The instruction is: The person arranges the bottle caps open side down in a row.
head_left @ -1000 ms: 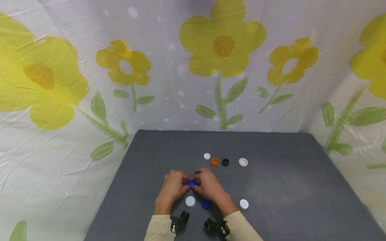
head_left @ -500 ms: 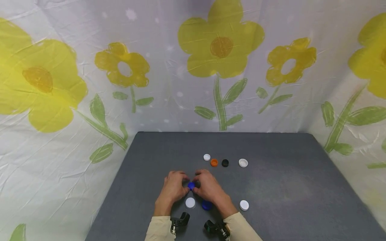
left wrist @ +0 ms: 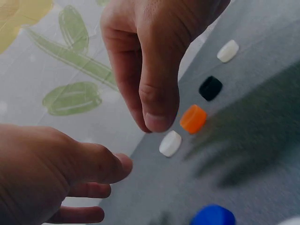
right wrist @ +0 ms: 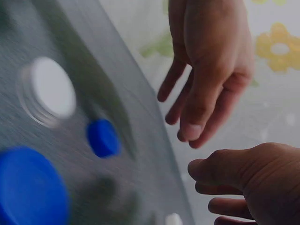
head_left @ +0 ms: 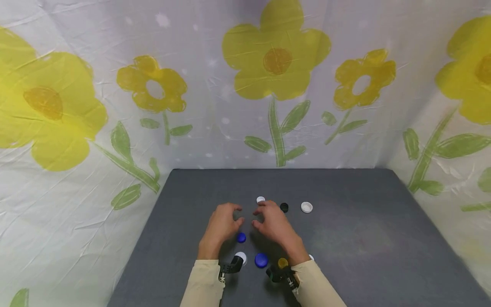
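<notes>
In the head view my left hand (head_left: 223,224) and my right hand (head_left: 274,222) hover over the table, facing each other with a gap between them. Their fingers are loosely bent and hold nothing. Just below the left hand's thumb lies a small blue cap (head_left: 241,237), touched by neither hand. Closer to me sit a larger blue cap (head_left: 261,260), a white cap (head_left: 241,257) partly covered by the left wrist device, and a yellow cap (head_left: 282,263) beside the right wrist. The left wrist view shows an orange cap (left wrist: 193,119), hidden behind my right hand in the head view.
Farther back, a white cap (head_left: 260,199), a black cap (head_left: 284,207) and a larger white cap (head_left: 307,207) form a row on the dark grey table (head_left: 368,256). Another white cap (head_left: 311,257) peeks out beside the right forearm. A flowered sheet (head_left: 215,128) hangs behind the table.
Both hands have let go of the small blue cap, parted and moved up and away from it. The cap stays on the table. The yellow cap has come into view by the right wrist.
</notes>
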The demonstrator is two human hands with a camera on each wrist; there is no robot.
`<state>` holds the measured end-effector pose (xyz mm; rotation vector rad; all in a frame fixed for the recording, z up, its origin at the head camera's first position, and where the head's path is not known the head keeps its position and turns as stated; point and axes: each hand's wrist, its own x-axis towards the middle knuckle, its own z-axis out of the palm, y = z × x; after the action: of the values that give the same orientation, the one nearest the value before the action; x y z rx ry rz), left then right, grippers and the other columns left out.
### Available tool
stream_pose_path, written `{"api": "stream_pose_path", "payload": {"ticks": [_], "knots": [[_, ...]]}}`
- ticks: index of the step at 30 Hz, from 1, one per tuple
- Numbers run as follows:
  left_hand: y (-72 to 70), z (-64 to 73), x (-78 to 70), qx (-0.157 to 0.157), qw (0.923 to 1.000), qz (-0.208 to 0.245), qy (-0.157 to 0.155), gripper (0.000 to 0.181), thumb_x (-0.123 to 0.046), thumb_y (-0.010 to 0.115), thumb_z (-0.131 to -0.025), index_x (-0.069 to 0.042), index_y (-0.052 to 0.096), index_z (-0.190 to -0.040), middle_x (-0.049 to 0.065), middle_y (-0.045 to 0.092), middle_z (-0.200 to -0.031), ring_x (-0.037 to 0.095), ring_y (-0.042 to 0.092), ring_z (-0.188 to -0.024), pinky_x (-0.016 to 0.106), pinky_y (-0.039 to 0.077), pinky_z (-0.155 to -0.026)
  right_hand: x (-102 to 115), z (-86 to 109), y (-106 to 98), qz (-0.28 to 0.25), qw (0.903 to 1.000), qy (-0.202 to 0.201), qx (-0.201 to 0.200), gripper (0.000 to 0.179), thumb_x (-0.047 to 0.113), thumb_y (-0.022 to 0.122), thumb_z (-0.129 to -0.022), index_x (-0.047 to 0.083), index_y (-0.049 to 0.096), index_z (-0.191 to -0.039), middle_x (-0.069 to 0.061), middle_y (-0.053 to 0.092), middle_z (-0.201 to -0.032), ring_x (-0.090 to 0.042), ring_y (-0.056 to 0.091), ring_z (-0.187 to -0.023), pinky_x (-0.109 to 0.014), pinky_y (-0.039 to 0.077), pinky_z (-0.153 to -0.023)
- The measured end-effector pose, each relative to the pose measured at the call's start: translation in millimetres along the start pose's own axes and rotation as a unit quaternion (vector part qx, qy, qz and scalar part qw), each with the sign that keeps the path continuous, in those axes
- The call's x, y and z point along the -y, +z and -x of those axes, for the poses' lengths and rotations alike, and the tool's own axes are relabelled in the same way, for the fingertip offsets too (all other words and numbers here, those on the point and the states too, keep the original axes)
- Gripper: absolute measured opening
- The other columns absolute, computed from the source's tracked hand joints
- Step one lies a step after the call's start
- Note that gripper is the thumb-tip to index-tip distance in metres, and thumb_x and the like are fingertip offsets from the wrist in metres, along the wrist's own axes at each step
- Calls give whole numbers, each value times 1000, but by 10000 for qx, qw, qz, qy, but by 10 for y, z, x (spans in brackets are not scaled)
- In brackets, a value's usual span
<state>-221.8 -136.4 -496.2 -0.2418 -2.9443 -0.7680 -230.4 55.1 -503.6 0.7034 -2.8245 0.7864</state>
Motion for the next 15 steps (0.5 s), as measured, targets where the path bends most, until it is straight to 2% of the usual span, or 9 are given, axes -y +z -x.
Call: {"api": "stream_pose_path", "payload": {"ticks": [3,8,15], "knots": [[-25,-109,-66,51,9999,34,-86,33,-28,77,-87,-15,74,-118,9,71,-123,30,65,-116,49,53,-94,-94,-65,-97,-10,9998,97,-194,24,22,81,-84,7,78,-103,-18,64,-131,-38,58,-124,-52,49,-101],[-5,-288,-159,39,10000,-28,14,32,-27,76,-88,-16,74,-118,8,71,-123,31,65,-116,50,53,-93,-243,-149,-247,-19,9990,187,-409,22,18,80,-84,6,78,-102,-18,65,-129,-38,59,-123,-53,49,-100],[129,-515,-308,90,9999,55,126,30,-26,76,-89,-13,75,-116,8,73,-119,30,68,-111,50,55,-87,-384,-247,-376,-43,9988,436,-237,24,17,80,-85,4,77,-105,-19,63,-133,-40,56,-126,-54,48,-101]]}}
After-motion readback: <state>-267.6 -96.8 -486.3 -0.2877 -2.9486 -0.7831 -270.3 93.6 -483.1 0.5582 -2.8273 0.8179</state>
